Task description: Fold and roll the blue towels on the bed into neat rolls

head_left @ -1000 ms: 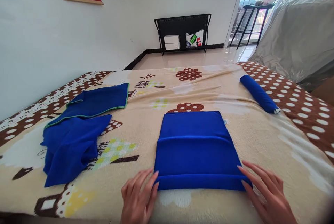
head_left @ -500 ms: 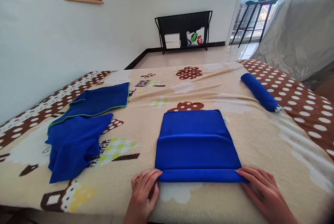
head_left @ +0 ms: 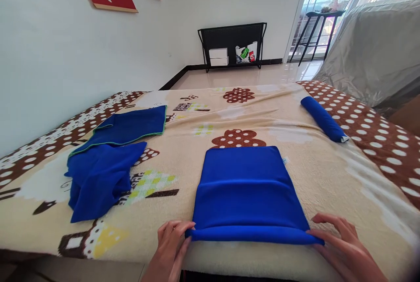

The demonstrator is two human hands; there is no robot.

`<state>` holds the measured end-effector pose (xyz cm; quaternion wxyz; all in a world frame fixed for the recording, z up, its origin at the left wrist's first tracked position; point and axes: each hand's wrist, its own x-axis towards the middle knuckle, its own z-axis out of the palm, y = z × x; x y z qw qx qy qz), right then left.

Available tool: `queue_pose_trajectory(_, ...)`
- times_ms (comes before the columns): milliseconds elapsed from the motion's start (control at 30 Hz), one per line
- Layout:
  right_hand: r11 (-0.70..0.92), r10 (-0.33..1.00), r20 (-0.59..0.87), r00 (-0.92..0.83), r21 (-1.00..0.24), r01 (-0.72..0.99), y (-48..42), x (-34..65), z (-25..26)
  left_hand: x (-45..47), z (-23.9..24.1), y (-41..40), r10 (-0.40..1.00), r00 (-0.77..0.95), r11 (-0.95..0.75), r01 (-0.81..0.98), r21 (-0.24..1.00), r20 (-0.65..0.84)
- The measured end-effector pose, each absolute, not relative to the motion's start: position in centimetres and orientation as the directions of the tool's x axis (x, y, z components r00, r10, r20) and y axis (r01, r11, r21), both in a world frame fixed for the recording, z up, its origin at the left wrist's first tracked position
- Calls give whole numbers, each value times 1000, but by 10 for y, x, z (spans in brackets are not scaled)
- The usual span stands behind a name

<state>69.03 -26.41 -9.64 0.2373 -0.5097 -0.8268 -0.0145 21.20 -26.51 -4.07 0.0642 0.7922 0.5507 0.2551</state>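
Observation:
A blue cloth [head_left: 246, 194] lies flat on the patterned blanket in front of me, its near edge folded into a narrow strip. My left hand [head_left: 172, 242] pinches the left end of that strip between thumb and fingers. At the right end, my right hand [head_left: 339, 240] grips the strip, index finger and thumb on it, another finger lifted. A crease runs across the cloth's middle. Off to the left lie a crumpled blue cloth [head_left: 101, 177] and a darker blue cloth with green edging [head_left: 134, 125]. A rolled blue cloth [head_left: 323, 119] rests at the far right.
The beige blanket [head_left: 183, 163] with brown dotted borders covers the bed. Beyond its far edge stand a black metal rack [head_left: 232, 37] against the wall and a dark stool [head_left: 316, 32] by the window. Something under plastic sheeting [head_left: 370, 50] is at the right.
Both hands and the folded near edge have come closer to me, and the cloth looks stretched toward me. A finger of my right hand has lifted. The camera view has tilted up slightly.

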Motion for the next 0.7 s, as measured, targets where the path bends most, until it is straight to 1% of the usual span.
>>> queue_pose_trajectory(67, 474, 854, 357, -379, -231, 850, -268, 692, -94, 218, -44, -272, 936, 187, -308, 843, 441, 297)
queue_pose_trajectory(100, 475, 856, 350, -381, -238, 847, -269, 690, -93, 222, -46, -273, 942, 154, -280, 851, 445, 299)
queue_pose_trajectory(133, 472, 856, 356, -375, -244, 847, -269, 687, -92, 228, -50, -273, 939, 125, -260, 868, 424, 320)
queue_pose_trajectory(200, 435, 858, 404, -316, -246, 866, -266, 674, -89, 243, -56, -270, 906, 80, -227, 920, 318, 416)
queue_pose_trajectory(267, 343, 846, 496, -196, -224, 912, -263, 652, -86, 263, -60, -265, 843, 38, -173, 964, 203, 536)
queue_pose_trajectory(300, 299, 829, 541, -143, -211, 931, -262, 638, -84, 276, -61, -263, 815, 31, -159, 972, 172, 579)
queue_pose_trajectory(333, 283, 805, 581, -120, -199, 938, -260, 622, -82, 290, -61, -261, 798, 45, -176, 971, 161, 601)
queue_pose_trajectory(367, 312, 779, 611, -140, -185, 932, -258, 606, -80, 305, -61, -258, 791, 90, -232, 959, 161, 605)
queue_pose_trajectory(400, 373, 759, 620, -196, -167, 913, -256, 590, -78, 319, -60, -256, 786, 162, -316, 935, 162, 596)
queue_pose_trajectory(467, 518, 725, 593, -351, -132, 845, -252, 564, -75, 343, -57, -250, 757, 342, -492, 859, 141, 556)
queue_pose_trajectory(533, 587, 709, 546, -447, -105, 803, -247, 553, -76, 351, -56, -245, 723, 480, -588, 805, 79, 498)
queue_pose_trajectory(600, 569, 733, 504, -456, -88, 817, -244, 561, -81, 338, -59, -240, 733, 517, -580, 814, 9, 443)
queue_pose_trajectory(700, 464, 803, 458, -381, -81, 882, -246, 596, -90, 296, -66, -240, 802, 421, -443, 895, -49, 423)
